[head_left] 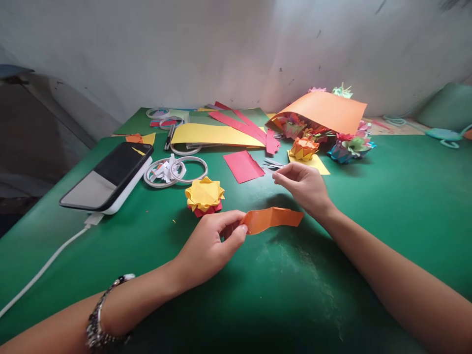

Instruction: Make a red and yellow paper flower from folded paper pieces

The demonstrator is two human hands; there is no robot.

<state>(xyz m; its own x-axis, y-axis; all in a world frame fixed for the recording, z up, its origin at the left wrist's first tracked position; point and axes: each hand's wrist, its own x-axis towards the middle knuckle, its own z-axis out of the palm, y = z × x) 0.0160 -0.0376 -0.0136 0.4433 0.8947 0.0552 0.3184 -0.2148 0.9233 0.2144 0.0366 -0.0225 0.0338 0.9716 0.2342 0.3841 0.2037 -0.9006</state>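
My left hand [210, 243] pinches one end of a creased orange paper strip [273, 220], which sticks out to the right just above the table. Beyond it, my right hand [304, 189] has thumb and forefinger pressed together; whatever they hold, if anything, is too small to make out. The metal blades of scissors [273, 163] lie just past those fingertips. A folded yellow and red paper flower [205, 195] sits behind my left hand. Close to my right hand, an orange and yellow paper flower [304, 148] rests by a yellow paper piece [320, 165].
A phone [106, 177] on a white block, with a white cable [47, 270], lies at left. Tape rolls [190, 170], red paper [243, 166] and yellow paper [217, 136] spread across the green table [258, 305]. An orange-wrapped bouquet [324, 113] stands against the wall.
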